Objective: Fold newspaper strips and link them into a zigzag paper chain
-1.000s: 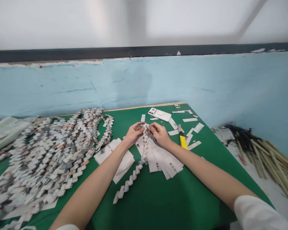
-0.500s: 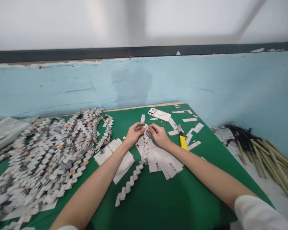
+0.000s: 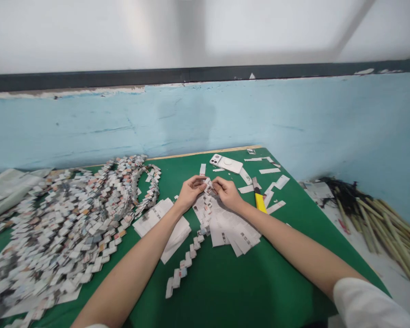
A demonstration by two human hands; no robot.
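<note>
A zigzag chain of folded paper (image 3: 192, 250) runs from between my hands down toward the front of the green table, its near end lying flat. My left hand (image 3: 192, 191) pinches the chain's far end from the left. From the right, the thumb and fingers of my right hand (image 3: 225, 190) are closed on the same end. Printed paper sheets (image 3: 237, 230) lie fanned out under the chain and my right wrist. More paper sheets (image 3: 157, 218) lie beneath my left forearm. Just past my fingers is a loose paper strip (image 3: 202, 169).
A big heap of folded paper chain (image 3: 75, 223) covers the table's left side. A yellow-handled utility knife (image 3: 259, 198) lies right of my hand, among cut paper strips (image 3: 276, 207). Behind is a white phone (image 3: 226, 163). Long sticks (image 3: 389, 232) lie on the floor to the right.
The chain's near end has shifted very slightly toward me. Both hands keep their grip in nearly the same place.
</note>
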